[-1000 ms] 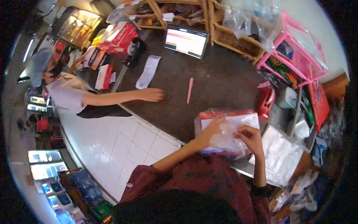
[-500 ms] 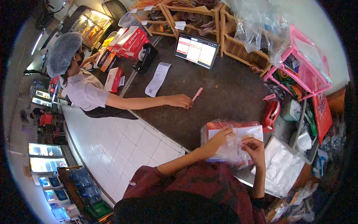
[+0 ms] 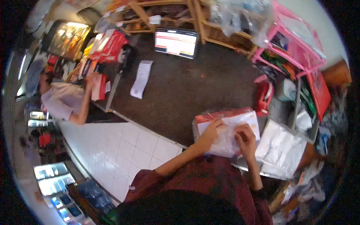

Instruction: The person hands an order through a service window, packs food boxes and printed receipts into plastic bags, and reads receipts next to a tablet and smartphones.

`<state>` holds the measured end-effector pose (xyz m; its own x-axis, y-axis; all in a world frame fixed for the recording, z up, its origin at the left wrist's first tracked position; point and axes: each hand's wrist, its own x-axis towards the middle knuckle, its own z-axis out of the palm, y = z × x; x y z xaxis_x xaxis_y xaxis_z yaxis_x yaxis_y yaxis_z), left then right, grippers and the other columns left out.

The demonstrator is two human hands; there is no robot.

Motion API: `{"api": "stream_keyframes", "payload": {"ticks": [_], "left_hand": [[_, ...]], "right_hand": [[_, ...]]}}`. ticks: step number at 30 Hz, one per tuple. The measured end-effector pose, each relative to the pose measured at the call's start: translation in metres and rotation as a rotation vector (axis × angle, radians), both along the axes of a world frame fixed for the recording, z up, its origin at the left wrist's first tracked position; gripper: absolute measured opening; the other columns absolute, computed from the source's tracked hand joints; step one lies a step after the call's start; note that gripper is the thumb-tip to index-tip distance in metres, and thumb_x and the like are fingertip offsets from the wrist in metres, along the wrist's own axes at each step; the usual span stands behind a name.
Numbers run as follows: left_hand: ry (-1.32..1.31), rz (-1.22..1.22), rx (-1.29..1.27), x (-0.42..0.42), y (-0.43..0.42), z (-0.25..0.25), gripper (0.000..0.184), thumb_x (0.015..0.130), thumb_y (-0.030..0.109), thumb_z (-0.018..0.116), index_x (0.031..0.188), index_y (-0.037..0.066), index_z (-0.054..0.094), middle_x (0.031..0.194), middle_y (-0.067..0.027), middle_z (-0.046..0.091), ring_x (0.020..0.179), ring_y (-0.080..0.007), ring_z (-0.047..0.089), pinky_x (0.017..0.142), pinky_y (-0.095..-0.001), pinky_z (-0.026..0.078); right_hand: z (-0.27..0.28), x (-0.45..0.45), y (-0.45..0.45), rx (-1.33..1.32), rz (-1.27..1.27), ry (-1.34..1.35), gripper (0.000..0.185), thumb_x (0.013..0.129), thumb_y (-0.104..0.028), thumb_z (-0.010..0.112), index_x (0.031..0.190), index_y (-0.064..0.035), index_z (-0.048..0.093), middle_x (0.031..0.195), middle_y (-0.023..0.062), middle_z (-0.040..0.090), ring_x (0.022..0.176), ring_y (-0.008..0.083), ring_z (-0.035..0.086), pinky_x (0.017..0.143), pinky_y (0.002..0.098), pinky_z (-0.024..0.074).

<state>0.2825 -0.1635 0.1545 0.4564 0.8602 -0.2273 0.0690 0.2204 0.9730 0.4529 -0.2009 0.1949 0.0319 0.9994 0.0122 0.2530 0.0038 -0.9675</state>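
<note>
In front of my body at the counter's near edge sits a red and white package (image 3: 245,119) inside a clear plastic bag (image 3: 224,141). My left hand (image 3: 210,135) is closed on the gathered plastic over the package. Just to its right, my right hand (image 3: 245,139) has its fingers curled in a pinch at the bag's bunched edge. Blur hides exactly how much plastic lies between those fingers.
A red tape dispenser (image 3: 264,98) and a stack of clear bags (image 3: 280,150) are on the right. Further back are a tablet (image 3: 175,43), a paper receipt (image 3: 142,79) and a pink basket (image 3: 296,48). A co-worker (image 3: 65,99) stands left, one hand by a red box (image 3: 99,87).
The co-worker's arm has drawn back left from the counter to the red box. The pink pen has gone from the counter. My view has shifted; both my hands stay at the bag.
</note>
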Motion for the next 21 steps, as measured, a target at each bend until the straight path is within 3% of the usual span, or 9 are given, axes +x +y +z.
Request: {"api": "stream_keyframes", "payload": {"ticks": [2, 6, 9, 10, 12, 14, 15, 18, 21], "left_hand": [[-0.233, 0.094, -0.146, 0.009, -0.007, -0.021, 0.028, 0.065, 0.005, 0.056, 0.093, 0.002, 0.054, 0.096, -0.0137, 0.048, 0.1, -0.0306, 0.042, 0.088, -0.0369, 0.034], [0.517, 0.142, 0.513, 0.004, 0.019, 0.022, 0.028, 0.071, 0.015, 0.059, 0.098, 0.007, 0.055, 0.096, -0.0116, 0.049, 0.101, -0.029, 0.043, 0.086, -0.0378, 0.034], [0.573, -0.259, 0.958, -0.038, 0.071, 0.022, 0.065, 0.055, 0.029, 0.072, 0.112, 0.009, 0.05, 0.107, -0.0111, 0.048, 0.102, -0.0282, 0.042, 0.093, -0.0414, 0.029], [0.505, -0.348, 0.929, -0.061, 0.098, 0.01, 0.073, 0.051, 0.029, 0.074, 0.117, 0.01, 0.048, 0.112, -0.0115, 0.047, 0.105, -0.0283, 0.042, 0.094, -0.0424, 0.027], [0.772, -0.029, 0.754, -0.104, 0.131, 0.021, 0.058, 0.064, 0.025, 0.072, 0.113, 0.004, 0.049, 0.111, -0.0151, 0.049, 0.103, -0.0307, 0.045, 0.089, -0.042, 0.033], [0.987, 0.303, 0.557, -0.201, 0.19, -0.044, 0.053, 0.072, 0.028, 0.066, 0.114, 0.001, 0.047, 0.11, -0.0193, 0.048, 0.105, -0.0324, 0.043, 0.091, -0.0399, 0.033], [1.18, 0.447, 0.831, -0.29, 0.226, -0.118, 0.051, 0.074, 0.03, 0.064, 0.113, 0.0, 0.047, 0.106, -0.0206, 0.05, 0.102, -0.0343, 0.045, 0.088, -0.0405, 0.035], [1.473, 0.555, 0.698, -0.411, 0.28, -0.173, 0.057, 0.072, 0.035, 0.066, 0.109, -0.005, 0.048, 0.107, -0.0225, 0.052, 0.096, -0.0399, 0.051, 0.081, -0.046, 0.04], [1.209, 0.693, 0.345, -0.416, 0.276, -0.177, 0.065, 0.067, 0.041, 0.069, 0.106, -0.007, 0.049, 0.107, -0.0223, 0.053, 0.092, -0.0402, 0.053, 0.078, -0.0453, 0.043]], "right_hand": [[-0.003, 0.0, -0.002, 0.177, -0.05, -0.275, 0.01, 0.075, 0.003, 0.052, 0.085, -0.0001, 0.052, 0.086, 0.0119, 0.049, 0.077, 0.0224, 0.052, 0.068, 0.0275, 0.043], [-0.019, -0.001, -0.003, 0.09, -0.275, -0.195, 0.011, 0.077, 0.004, 0.051, 0.087, 0.0002, 0.051, 0.088, 0.0134, 0.048, 0.074, 0.0229, 0.052, 0.057, 0.0289, 0.0449], [0.006, 0.026, 0.007, -0.076, -0.207, 0.013, 0.008, 0.075, 0.005, 0.053, 0.083, 0.0018, 0.051, 0.086, 0.0107, 0.052, 0.07, 0.0177, 0.055, 0.059, 0.0279, 0.0474], [0.006, 0.04, 0.008, -0.186, -0.096, 0.237, 0.007, 0.075, 0.005, 0.054, 0.081, 0.0023, 0.051, 0.085, 0.0096, 0.053, 0.069, 0.0156, 0.056, 0.06, 0.0268, 0.0479], [-0.025, 0.08, 0.016, -0.081, -0.336, 0.212, 0.005, 0.082, -0.005, 0.054, 0.083, -0.0001, 0.055, 0.078, 0.0056, 0.057, 0.072, 0.0123, 0.056, 0.065, 0.0242, 0.0462], [-0.042, 0.123, 0.041, -0.129, -0.546, -0.211, 0.016, 0.082, -0.015, 0.057, 0.091, -0.0007, 0.06, 0.079, 0.0033, 0.062, 0.07, 0.0085, 0.054, 0.062, 0.0231, 0.0423], [-0.061, 0.141, 0.052, -0.131, -0.579, -0.272, 0.022, 0.081, -0.021, 0.06, 0.091, -0.0015, 0.062, 0.08, 0.0025, 0.063, 0.069, 0.0074, 0.054, 0.061, 0.0225, 0.0415], [-0.102, 0.167, 0.076, -0.19, -0.473, -0.121, 0.025, 0.08, -0.026, 0.062, 0.088, -0.0027, 0.063, 0.077, 0.0028, 0.063, 0.066, 0.0072, 0.054, 0.06, 0.022, 0.0415], [-0.108, 0.154, 0.089, -0.48, -0.489, 0.231, 0.022, 0.079, -0.026, 0.063, 0.086, -0.0047, 0.065, 0.073, 0.003, 0.063, 0.064, 0.0062, 0.054, 0.06, 0.0214, 0.0413]]}}
